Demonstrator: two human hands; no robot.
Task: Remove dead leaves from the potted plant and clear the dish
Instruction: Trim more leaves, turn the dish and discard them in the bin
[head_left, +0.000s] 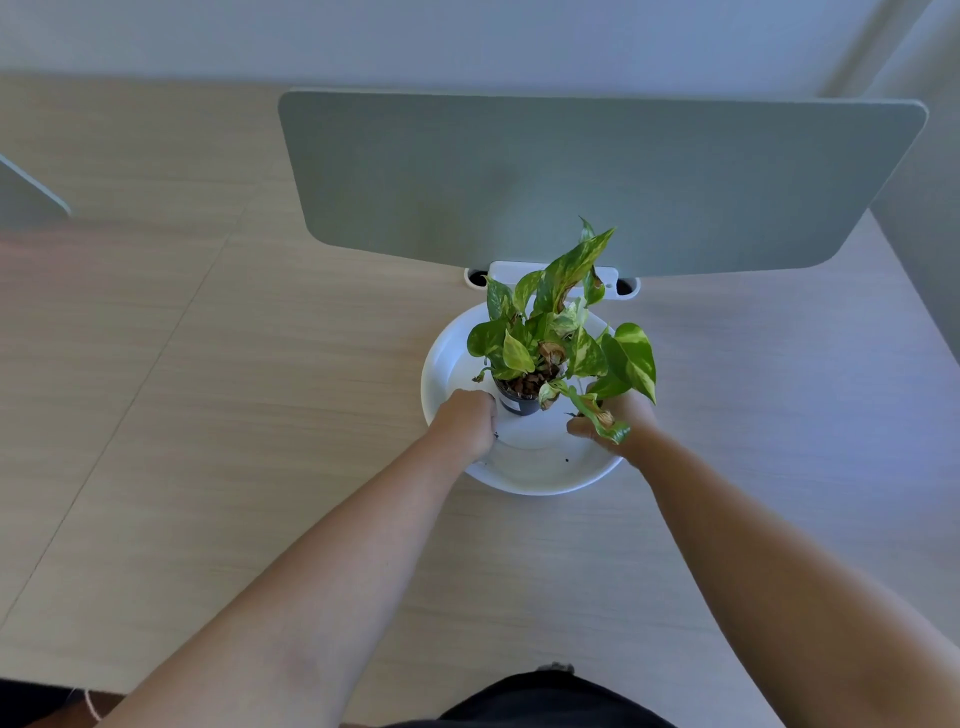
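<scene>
A small potted plant (558, 332) with green and yellow leaves stands in a black pot (519, 402) on a round white dish (535, 475). Brown dried leaves (551, 353) show near the plant's centre. My left hand (465, 423) is curled at the left side of the pot, touching it; its fingers are hidden. My right hand (608, 423) sits at the pot's right, fingers around a drooping stem with a browned leaf (602, 418). A few dark soil crumbs (566, 459) lie on the dish.
The dish sits on a light wooden desk (260, 415). A grey-green divider panel (597, 182) stands right behind the plant on a white bracket (506, 270). Another panel's corner (26, 197) shows at the far left.
</scene>
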